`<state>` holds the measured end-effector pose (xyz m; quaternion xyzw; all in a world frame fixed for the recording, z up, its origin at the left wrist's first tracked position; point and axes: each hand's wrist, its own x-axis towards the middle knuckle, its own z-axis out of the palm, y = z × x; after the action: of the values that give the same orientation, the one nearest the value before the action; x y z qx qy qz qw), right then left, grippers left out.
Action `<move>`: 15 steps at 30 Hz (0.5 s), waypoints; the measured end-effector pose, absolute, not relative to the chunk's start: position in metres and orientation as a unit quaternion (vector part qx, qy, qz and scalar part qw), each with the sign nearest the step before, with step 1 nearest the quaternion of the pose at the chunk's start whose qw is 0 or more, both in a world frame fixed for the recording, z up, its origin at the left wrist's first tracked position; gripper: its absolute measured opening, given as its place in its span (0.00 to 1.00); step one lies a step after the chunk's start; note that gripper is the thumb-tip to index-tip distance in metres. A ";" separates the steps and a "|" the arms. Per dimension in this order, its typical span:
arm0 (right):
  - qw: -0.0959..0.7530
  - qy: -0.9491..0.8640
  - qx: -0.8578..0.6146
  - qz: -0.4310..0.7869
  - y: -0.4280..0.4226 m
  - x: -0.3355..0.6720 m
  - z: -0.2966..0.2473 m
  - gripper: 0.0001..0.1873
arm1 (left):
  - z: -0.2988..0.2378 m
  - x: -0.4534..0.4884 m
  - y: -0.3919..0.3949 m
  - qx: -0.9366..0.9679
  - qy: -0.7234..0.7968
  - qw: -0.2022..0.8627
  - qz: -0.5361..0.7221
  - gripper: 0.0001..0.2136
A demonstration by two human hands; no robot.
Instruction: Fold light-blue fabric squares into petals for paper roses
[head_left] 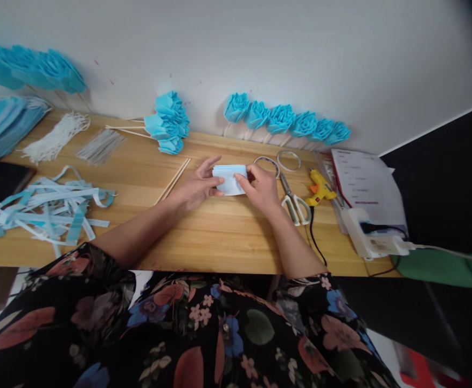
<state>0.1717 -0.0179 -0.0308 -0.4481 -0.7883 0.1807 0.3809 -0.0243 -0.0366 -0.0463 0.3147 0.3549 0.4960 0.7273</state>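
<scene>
A folded piece of light blue mask fabric [228, 178] lies on the wooden table [220, 237] between both my hands. My left hand [198, 188] grips its left edge with thumb and fingers, some fingers stretched out above it. My right hand [262, 188] pinches its right edge. Two thin wooden sticks [173, 180] lie just left of my left hand.
White-handled scissors [295, 202], two tape rings [278, 161] and a yellow glue gun [320, 188] sit right of my hands, then papers [365, 186] and a power strip [371, 240]. Blue fabric flowers [286, 119] line the wall. Cut strips [48, 207], elastic cords [56, 137], wires and stacked masks lie left.
</scene>
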 end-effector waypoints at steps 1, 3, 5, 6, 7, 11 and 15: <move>0.378 -0.791 -0.447 0.181 -0.019 0.171 -0.031 0.12 | -0.046 -0.023 -0.037 0.317 0.357 0.727 0.493 0.35; 0.372 -0.794 -0.445 0.182 -0.020 0.170 -0.032 0.11 | -0.047 -0.021 -0.038 0.322 0.365 0.724 0.489 0.37; 0.365 -0.797 -0.446 0.181 -0.020 0.170 -0.032 0.11 | -0.050 -0.020 -0.038 0.322 0.375 0.717 0.492 0.34; 0.364 -0.799 -0.445 0.178 -0.020 0.170 -0.032 0.12 | -0.052 -0.020 -0.037 0.321 0.379 0.713 0.495 0.31; 0.363 -0.800 -0.444 0.176 -0.020 0.170 -0.032 0.12 | -0.053 -0.020 -0.037 0.321 0.381 0.711 0.496 0.26; 0.363 -0.805 -0.438 0.170 -0.019 0.172 -0.033 0.13 | -0.057 -0.022 -0.035 0.324 0.384 0.720 0.479 0.12; 0.361 -0.818 -0.419 0.157 -0.018 0.173 -0.036 0.13 | -0.058 -0.024 -0.033 0.326 0.392 0.715 0.478 0.11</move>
<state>0.1729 -0.0179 -0.0361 -0.4194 -0.8182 0.1566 0.3609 -0.0245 -0.0328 -0.0576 0.3261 0.3917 0.4783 0.7152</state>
